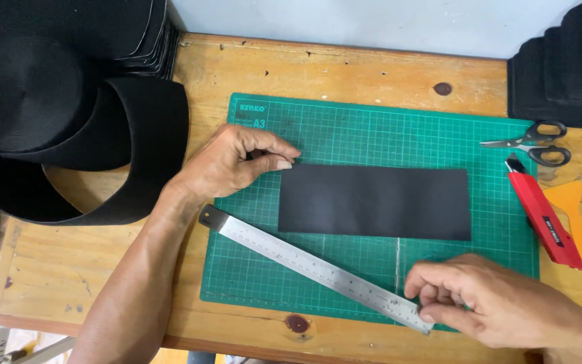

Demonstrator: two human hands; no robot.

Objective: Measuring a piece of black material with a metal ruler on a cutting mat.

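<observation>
Using the green cutting mat [372, 135] as the anchor here, going left to right. Off its left edge sits a big roll of black strap [69, 135], with a loose band curling toward the mat, parked out of the working area I'd guess. The left hand [237, 162] comes in over the mat's left side with thumb and fingertips closed in a narrow pinch on the top left corner of the black sheet [375, 202], probably to keep it from sliding around. That sheet is a long rectangle lying flat in the middle of the mat, long axis running left-right, edges looking roughly squared to the mat's grid lines. Below it, the steel ruler [314, 268] lies at a slant across the mat's lower half, its dark end up near the left wrist and the other end down at the mat's bottom right edge, so it points down and to the right, not lined up with the sheet. The right hand [486, 300] has its fingers curled onto that lower end, holding it down or gripping it, can't quite tell which. Past the mat's right edge are scissors [530, 143], a red box cutter [543, 216] and an orange scraper [577, 222], all within easy reach of the right hand, with stacks of black material [560, 67] at the far corner.
</observation>
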